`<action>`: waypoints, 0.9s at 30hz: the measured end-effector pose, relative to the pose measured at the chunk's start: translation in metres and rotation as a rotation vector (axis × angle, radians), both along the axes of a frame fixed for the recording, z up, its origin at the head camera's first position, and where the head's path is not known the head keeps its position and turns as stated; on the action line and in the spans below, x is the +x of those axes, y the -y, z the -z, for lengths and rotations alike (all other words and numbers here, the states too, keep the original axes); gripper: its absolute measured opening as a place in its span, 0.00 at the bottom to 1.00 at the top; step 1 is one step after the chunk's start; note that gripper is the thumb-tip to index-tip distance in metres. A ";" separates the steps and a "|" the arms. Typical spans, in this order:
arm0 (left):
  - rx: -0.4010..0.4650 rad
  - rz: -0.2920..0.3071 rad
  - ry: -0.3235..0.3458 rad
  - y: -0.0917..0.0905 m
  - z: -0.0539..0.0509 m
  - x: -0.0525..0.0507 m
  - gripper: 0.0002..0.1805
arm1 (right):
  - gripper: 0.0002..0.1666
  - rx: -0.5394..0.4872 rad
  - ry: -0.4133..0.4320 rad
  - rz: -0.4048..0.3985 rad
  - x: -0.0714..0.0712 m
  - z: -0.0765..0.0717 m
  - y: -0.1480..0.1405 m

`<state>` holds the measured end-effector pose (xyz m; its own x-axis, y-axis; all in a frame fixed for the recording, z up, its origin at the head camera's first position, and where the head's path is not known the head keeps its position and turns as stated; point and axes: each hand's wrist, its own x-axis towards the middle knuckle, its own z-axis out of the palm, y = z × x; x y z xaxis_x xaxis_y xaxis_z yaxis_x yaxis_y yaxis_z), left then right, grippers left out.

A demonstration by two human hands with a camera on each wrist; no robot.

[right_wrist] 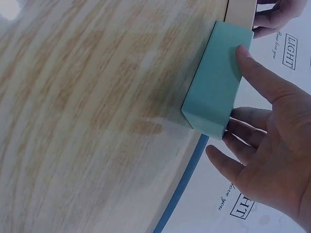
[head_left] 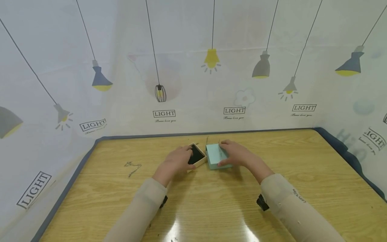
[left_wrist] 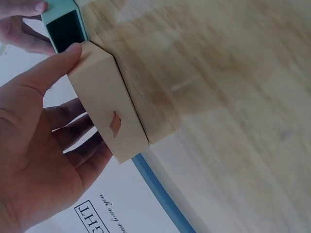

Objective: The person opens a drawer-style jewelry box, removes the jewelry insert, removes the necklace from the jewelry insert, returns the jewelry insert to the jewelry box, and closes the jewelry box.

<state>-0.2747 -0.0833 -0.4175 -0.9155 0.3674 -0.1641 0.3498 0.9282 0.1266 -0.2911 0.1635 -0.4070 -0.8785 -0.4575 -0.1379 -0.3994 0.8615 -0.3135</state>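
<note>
A cream drawer of a small gift box (head_left: 200, 162), dark inside, sits on the table with my left hand (head_left: 177, 160) gripping it between thumb and fingers. On its front, in the left wrist view, is a small tan pull tab (left_wrist: 115, 124). My right hand (head_left: 234, 153) holds the mint-green box sleeve (head_left: 214, 154), thumb on the near side and fingers at the far side. The sleeve's hollow end (left_wrist: 65, 31) faces the drawer. Drawer and sleeve lie close together at an angle, the drawer apparently out of the sleeve.
A thin, dark, chain-like squiggle (head_left: 132, 168) lies on the wooden table (head_left: 99, 201) left of my left hand. Behind the table's blue edge (head_left: 169, 134) hangs a white curtain (head_left: 187, 80) printed with lamps. Small dark specks dot the tabletop.
</note>
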 end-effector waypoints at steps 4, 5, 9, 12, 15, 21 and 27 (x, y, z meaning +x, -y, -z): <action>0.003 0.017 0.020 0.000 0.000 -0.005 0.34 | 0.52 0.016 -0.001 -0.004 0.000 -0.003 0.001; 0.007 0.020 0.028 0.000 0.000 -0.006 0.33 | 0.51 0.018 -0.001 -0.004 0.000 -0.003 0.001; 0.019 0.036 0.055 0.000 -0.002 -0.009 0.31 | 0.51 0.016 0.002 -0.003 0.000 -0.006 0.002; 0.025 0.051 0.068 0.000 -0.003 -0.011 0.31 | 0.51 0.012 0.003 0.000 0.001 -0.007 0.002; 0.020 0.074 0.083 0.000 -0.005 -0.011 0.33 | 0.50 0.011 0.000 0.006 0.001 -0.007 0.001; 0.069 0.102 0.068 0.004 -0.005 -0.010 0.31 | 0.50 0.011 0.003 0.017 -0.001 -0.006 0.000; 0.167 0.044 -0.034 0.011 -0.006 -0.011 0.23 | 0.51 0.009 0.006 0.021 -0.001 -0.006 0.000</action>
